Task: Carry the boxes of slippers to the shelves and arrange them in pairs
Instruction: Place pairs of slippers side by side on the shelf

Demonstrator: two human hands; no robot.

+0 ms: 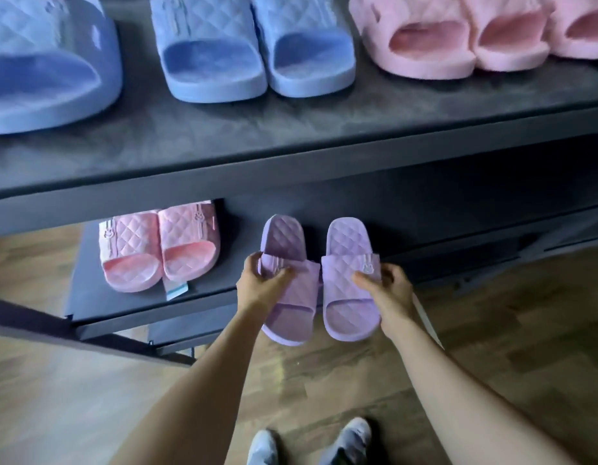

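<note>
Gripping one lilac slipper point(285, 238) in the left hand point(264, 285), its mate point(346, 241) in the right hand point(386, 288), side by side over the front edge of the lower shelf point(123, 305), apparently to pair beside pink slippers point(160, 245).

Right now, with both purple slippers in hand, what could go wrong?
The left slipper and right slipper overhang the front edge of the lower shelf; released here by the left hand and right hand, they may tip to the floor. The left slipper is askew, so the pair may land uneven.
</note>
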